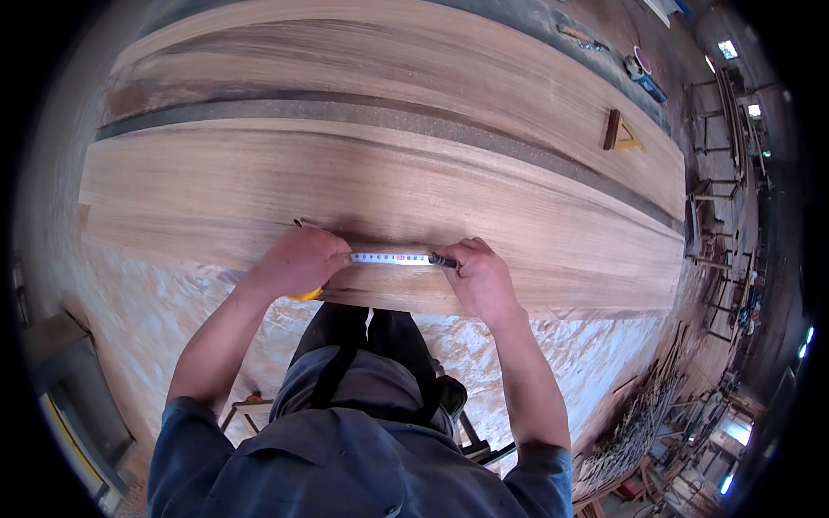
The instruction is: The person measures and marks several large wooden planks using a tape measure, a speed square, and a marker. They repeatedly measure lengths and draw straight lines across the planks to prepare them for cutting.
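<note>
A tape measure's white blade [389,258] is stretched between my two hands, low over the near wooden board [216,186]. My left hand [302,262] is closed round the tape measure, whose yellow case [306,295] shows beneath the palm. A thin dark stick [298,223], its kind unclear, pokes out past that hand's knuckles. My right hand [480,274] pinches the blade's other end, together with a short dark piece [445,261] that I cannot make out. Both hands are at the board's near edge.
Beyond a dark gap lies a second long board [345,65], with a yellow-and-brown try square [622,134] on it. Past its far edge are a blue angle grinder [646,76] and a wooden-handled tool [580,36]. Stacked timber stands [721,207] at right; a dark machine [78,388] is at left.
</note>
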Demonstrator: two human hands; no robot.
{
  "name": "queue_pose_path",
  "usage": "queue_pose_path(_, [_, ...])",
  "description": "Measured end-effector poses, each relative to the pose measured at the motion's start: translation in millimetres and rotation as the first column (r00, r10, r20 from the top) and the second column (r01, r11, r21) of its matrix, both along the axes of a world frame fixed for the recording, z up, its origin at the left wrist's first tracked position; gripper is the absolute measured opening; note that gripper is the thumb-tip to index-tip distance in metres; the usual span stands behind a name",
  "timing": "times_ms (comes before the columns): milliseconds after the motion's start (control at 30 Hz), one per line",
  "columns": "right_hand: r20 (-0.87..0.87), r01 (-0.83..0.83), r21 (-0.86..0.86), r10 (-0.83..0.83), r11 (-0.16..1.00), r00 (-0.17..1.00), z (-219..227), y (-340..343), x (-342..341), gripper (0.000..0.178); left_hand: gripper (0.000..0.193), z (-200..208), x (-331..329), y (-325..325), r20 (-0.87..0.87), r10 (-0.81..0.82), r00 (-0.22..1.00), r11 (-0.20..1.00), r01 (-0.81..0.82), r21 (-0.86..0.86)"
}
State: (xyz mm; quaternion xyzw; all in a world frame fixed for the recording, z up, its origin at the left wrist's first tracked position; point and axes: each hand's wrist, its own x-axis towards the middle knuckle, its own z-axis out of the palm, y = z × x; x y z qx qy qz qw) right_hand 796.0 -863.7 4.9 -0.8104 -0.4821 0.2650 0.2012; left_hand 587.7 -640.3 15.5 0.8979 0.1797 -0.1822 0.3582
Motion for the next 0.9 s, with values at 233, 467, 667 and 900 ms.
queue_pose_path(233, [-0.161,0.314,-0.116,-0.330,0.942,0.930,-25.2,17.7,1.5,0.025,0.025,-5.8,19.8,5.4,-0.022,0.176,0.984,0.971,-0.170,0.170])
queue_pose_path(467, [0.092,0.269,-0.095,-0.261,0.958,0.961,-33.9,17.0,-2.0,0.024,0.024,-38.6,16.0,-7.0,0.098,0.073,0.992,0.923,-0.104,0.371])
queue_pose_path(667, [0.080,0.260,-0.142,-0.251,0.955,0.965,-31.1,18.7,0.8,0.023,0.026,-23.3,27.0,-12.5,0.023,0.157,0.987,0.925,-0.155,0.346])
queue_pose_path(900, [0.097,0.239,-0.153,-0.227,0.959,0.969,-28.6,20.8,1.3,0.021,0.027,-23.7,29.2,-12.5,0.014,0.167,0.986,0.924,-0.162,0.346])
